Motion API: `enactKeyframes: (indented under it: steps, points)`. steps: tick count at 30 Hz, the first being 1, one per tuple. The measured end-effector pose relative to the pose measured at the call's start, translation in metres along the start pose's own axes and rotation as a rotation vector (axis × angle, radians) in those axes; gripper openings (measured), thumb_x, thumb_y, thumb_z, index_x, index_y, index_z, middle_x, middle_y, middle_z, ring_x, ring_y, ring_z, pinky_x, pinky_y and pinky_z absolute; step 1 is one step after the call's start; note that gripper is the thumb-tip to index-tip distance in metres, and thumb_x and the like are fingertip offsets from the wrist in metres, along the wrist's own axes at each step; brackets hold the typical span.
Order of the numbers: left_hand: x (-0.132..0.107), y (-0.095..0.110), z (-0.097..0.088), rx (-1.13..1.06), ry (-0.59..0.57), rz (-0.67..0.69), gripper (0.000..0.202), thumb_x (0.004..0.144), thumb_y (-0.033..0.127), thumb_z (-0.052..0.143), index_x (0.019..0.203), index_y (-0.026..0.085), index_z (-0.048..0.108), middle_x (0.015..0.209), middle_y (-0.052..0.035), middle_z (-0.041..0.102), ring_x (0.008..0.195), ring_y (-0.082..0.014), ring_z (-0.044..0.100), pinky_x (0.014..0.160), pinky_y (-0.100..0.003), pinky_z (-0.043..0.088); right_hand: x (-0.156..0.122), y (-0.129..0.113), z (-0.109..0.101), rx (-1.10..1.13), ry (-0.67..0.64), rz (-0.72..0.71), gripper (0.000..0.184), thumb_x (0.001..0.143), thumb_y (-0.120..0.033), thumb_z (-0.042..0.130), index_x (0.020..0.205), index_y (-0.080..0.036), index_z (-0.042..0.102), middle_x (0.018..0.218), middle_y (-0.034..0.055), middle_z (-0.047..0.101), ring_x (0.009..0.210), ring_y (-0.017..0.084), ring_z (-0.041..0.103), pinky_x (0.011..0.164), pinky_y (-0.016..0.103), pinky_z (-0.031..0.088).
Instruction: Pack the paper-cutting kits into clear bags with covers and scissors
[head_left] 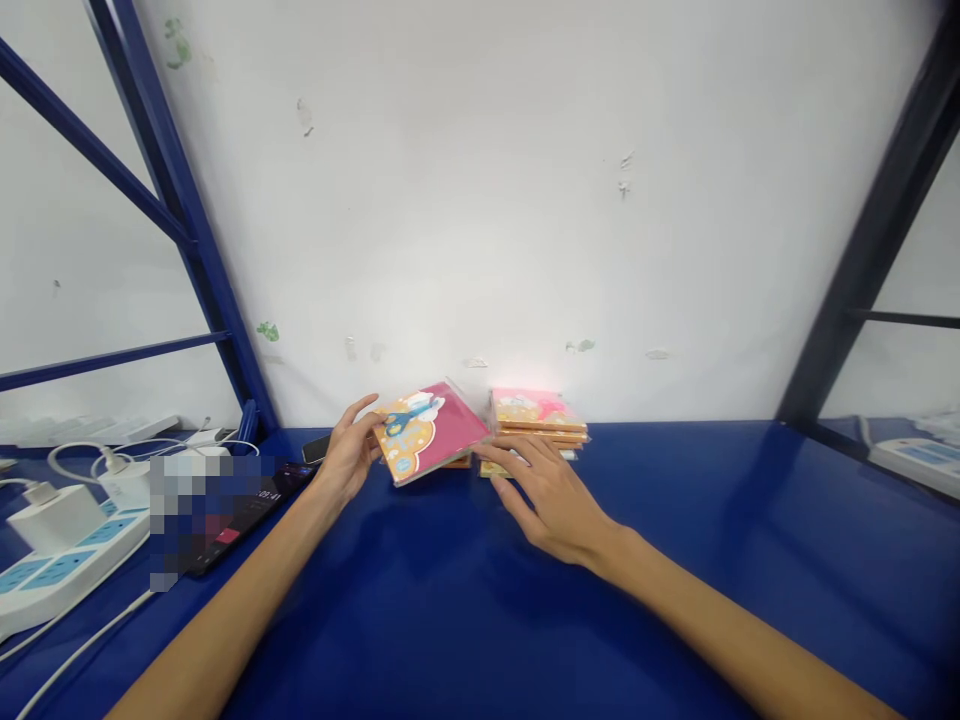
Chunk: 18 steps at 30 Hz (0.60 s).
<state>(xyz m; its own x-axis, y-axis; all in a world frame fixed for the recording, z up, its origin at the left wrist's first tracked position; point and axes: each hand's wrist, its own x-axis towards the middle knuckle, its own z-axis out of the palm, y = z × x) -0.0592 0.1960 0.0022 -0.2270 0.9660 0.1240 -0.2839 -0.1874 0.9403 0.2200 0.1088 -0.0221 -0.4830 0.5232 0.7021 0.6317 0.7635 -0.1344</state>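
Observation:
My left hand (349,452) grips the left edge of a pink and orange packet (429,430) wrapped in clear film, holding it tilted above the blue shelf (450,600). My right hand (551,492) lies with its fingers stretched out, the fingertips touching the packet's right edge and the bottom of a short stack of similar packets (536,420) against the white wall.
A white power strip (67,565) with plugged chargers and cables lies at the left edge. A dark phone (240,505) sits beside it, partly blurred out. Blue rack posts (187,210) rise at the left and a dark post (862,260) at the right.

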Motion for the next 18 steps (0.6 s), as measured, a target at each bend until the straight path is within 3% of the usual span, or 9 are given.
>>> enactKeyframes:
  steps: [4, 9, 15, 18]
  points:
    - [-0.012, 0.000, 0.010, -0.005, -0.168, -0.103, 0.072, 0.062, 0.018, 0.075, 0.131, 0.019, 0.056, 0.085, -0.0038, 0.074, 0.066, -0.0188, 0.071, 0.060, -0.028, 0.057, 0.001, 0.001, 0.000, 0.043, 0.045, 0.153, 0.034, 0.106, -0.029, 0.037, 0.127, -0.024, 0.062, 0.124, 0.0094, 0.068, 0.119, 0.027, 0.059, 0.103, 0.047, 0.043]
    - [-0.020, -0.003, 0.015, 0.007, -0.267, -0.188, 0.076, 0.061, 0.021, 0.079, 0.133, 0.022, 0.055, 0.083, -0.0031, 0.075, 0.065, -0.0209, 0.072, 0.062, -0.031, 0.058, 0.004, 0.009, 0.003, 0.249, -0.029, 0.461, 0.038, 0.105, -0.040, 0.036, 0.099, -0.022, 0.069, 0.096, 0.0076, 0.075, 0.087, 0.025, 0.068, 0.079, 0.037, 0.046]
    - [-0.029, -0.012, 0.021, 0.004, -0.316, -0.251, 0.073, 0.064, 0.025, 0.082, 0.132, 0.023, 0.056, 0.089, -0.0050, 0.077, 0.066, -0.0218, 0.073, 0.062, -0.032, 0.059, 0.008, 0.016, 0.005, 0.625, -0.192, 0.736, 0.040, 0.093, -0.057, 0.056, 0.076, -0.020, 0.061, 0.070, 0.0027, 0.067, 0.052, 0.013, 0.053, 0.052, 0.027, 0.035]
    - [-0.031, -0.016, 0.022, 0.019, -0.352, -0.306, 0.064, 0.070, 0.032, 0.083, 0.128, 0.022, 0.059, 0.095, -0.0075, 0.078, 0.071, -0.0240, 0.075, 0.064, -0.034, 0.061, 0.008, 0.016, 0.005, 0.819, -0.235, 0.871, 0.043, 0.083, -0.063, 0.067, 0.079, -0.020, 0.057, 0.066, -0.0005, 0.065, 0.044, 0.009, 0.047, 0.043, 0.024, 0.024]
